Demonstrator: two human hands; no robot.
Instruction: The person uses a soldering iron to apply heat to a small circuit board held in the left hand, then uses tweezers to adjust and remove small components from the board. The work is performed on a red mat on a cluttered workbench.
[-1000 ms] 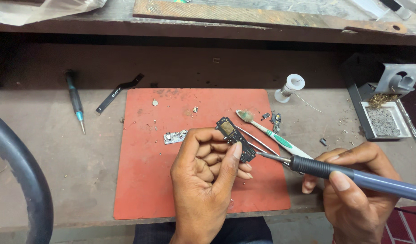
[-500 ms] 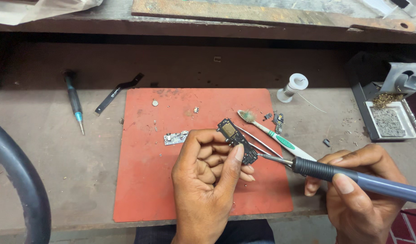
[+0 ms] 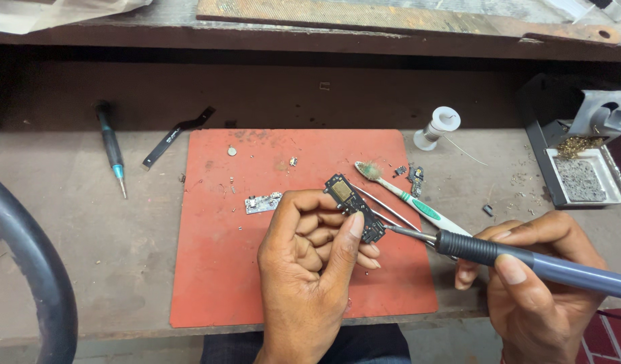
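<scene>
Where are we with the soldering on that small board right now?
Set out already: red mat, solder spool, toothbrush. In hand: the left hand pinches the small dark circuit board while the right hand puts the soldering iron tip at its lower end. Untouched: a second small board on the mat.

The left hand (image 3: 310, 269) pinches a small dark circuit board (image 3: 354, 216) between thumb and fingertips above a red mat (image 3: 216, 269). The right hand (image 3: 539, 283) grips a blue-handled soldering iron (image 3: 526, 259), its tip touching the board's lower end just beside the left thumb. A toothbrush (image 3: 411, 202) and tweezers (image 3: 384, 205) lie just beyond the fingers.
</scene>
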